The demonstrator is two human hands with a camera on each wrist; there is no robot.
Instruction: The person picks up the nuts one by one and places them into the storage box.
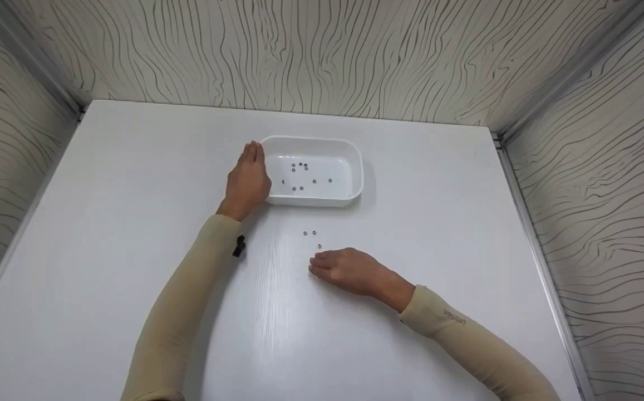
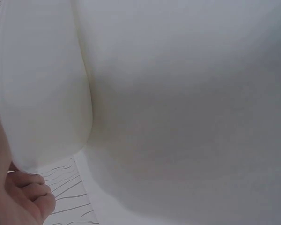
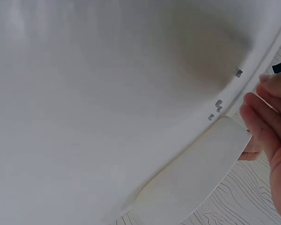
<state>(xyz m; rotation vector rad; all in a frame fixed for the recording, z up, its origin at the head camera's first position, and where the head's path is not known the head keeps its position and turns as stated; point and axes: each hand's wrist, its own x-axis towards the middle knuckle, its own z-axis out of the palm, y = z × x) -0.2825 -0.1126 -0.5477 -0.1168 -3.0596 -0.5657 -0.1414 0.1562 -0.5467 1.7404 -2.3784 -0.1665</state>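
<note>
A white plastic tray [image 1: 354,178], a deep rectangle with rounded corners, stands toward the back of the table. Several tiny silvery pieces [image 1: 314,181] lie scattered on its floor, too small to name. My left hand [image 1: 247,181] grips the tray's left end; in the left wrist view its curled fingers [image 2: 36,191] show beside the rim's corner. In front of the tray, my right hand [image 1: 349,272] is low over the table, palm down, fingers together and fairly straight. Loose silvery pieces [image 3: 218,103] lie just beyond its fingertips. No piece shows between its fingers.
The white table [image 1: 438,223] carries the tray and loose pieces. Wood-grain patterned panels [image 1: 299,55] rise at its back and sides, with metal rails [image 1: 539,245] along the side edges. A small black device [image 1: 239,246] sits at the left sleeve's cuff.
</note>
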